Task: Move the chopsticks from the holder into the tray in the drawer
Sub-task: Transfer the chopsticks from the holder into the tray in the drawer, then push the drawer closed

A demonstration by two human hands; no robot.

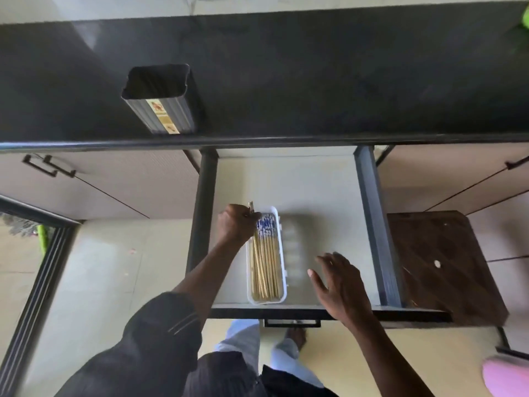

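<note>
A dark holder (162, 98) with a yellow label stands on the black counter, and its visible inside looks empty. In the open drawer (317, 190) lies a white tray (282, 255) filled with several bamboo chopsticks (264, 267) whose heads are blue and white. My left hand (236, 224) is closed around chopsticks at the tray's far left corner, their tips poking out above my fist. My right hand (339, 282) hovers with fingers spread over the drawer floor, to the right of the tray, holding nothing.
The black counter (315, 81) runs across the top. A dark wooden stool (440, 265) stands right of the drawer. The drawer's front edge and handle (292, 322) are near my body. A green object (522, 27) sits at the counter's far right.
</note>
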